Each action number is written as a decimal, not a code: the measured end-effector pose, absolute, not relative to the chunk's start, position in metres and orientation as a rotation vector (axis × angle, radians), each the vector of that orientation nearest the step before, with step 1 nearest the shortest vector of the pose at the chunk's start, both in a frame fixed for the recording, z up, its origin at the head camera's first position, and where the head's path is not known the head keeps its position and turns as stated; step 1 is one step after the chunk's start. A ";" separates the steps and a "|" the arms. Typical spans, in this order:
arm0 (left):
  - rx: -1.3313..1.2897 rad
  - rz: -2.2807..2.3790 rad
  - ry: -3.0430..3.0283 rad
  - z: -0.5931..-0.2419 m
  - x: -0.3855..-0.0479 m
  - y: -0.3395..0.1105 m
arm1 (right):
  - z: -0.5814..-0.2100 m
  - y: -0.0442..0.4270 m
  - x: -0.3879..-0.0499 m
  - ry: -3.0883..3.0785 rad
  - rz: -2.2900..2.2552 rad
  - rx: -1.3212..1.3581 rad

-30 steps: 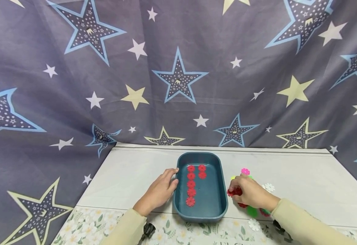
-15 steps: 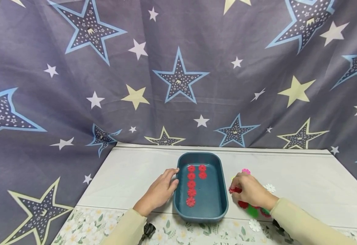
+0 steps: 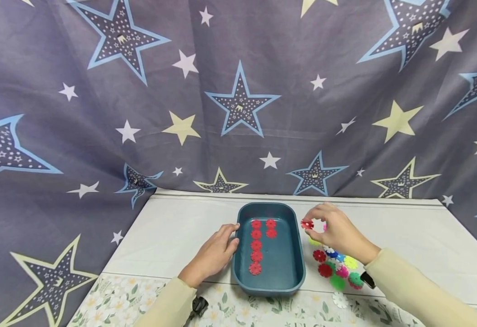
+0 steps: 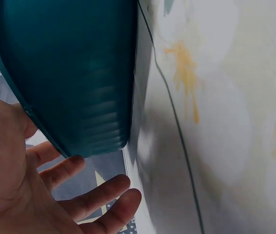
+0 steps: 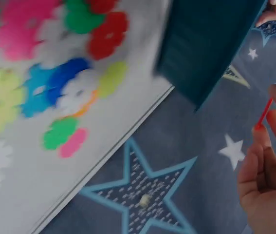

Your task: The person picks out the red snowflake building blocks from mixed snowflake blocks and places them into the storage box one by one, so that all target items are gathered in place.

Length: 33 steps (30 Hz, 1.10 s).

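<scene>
My left hand (image 3: 215,253) rests against the left side of a dark teal plastic tray (image 3: 271,291). Its fingertips touch the rim, and the other fingers (image 4: 109,195) extend loosely beside the wall. Inside the tray, red snowflake-disc pieces (image 3: 256,245) lie in a longer left column and a shorter one beside it. My right hand (image 3: 336,229) pinches another red snowflake disc (image 3: 307,224) between thumb and fingers, just right of the tray. In the right wrist view that disc (image 5: 264,113) shows edge-on.
Below my right hand lies a loose pile of snowflake discs, with red (image 3: 325,270), green (image 3: 338,282), yellow (image 3: 350,262) and blue ones. A white disc (image 3: 340,299) lies nearer the front. Behind the white table surface (image 3: 189,213) hangs a star-patterned curtain (image 3: 238,154).
My right hand has lifted away from the pile, moving up and toward the back with a red snowflake disc. More of the pile shows. My left hand stays at the tray.
</scene>
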<state>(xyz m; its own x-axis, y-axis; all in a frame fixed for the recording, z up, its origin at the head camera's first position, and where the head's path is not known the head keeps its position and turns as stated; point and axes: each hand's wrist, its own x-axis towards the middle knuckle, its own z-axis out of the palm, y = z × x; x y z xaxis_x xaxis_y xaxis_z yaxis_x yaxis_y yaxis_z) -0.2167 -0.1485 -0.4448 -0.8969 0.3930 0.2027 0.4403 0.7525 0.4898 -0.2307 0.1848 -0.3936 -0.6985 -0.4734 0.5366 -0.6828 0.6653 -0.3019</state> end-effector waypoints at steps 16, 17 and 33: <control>-0.675 -0.833 -2.879 -0.444 -0.217 -0.149 | -0.427 0.119 -0.255 -2.726 0.616 1.147; -0.674 -0.834 -2.880 -0.444 -0.217 -0.149 | -0.428 0.117 -0.256 -2.748 0.600 1.154; -0.670 -0.821 -2.887 -0.444 -0.217 -0.150 | -0.430 0.116 -0.257 -2.777 0.525 1.233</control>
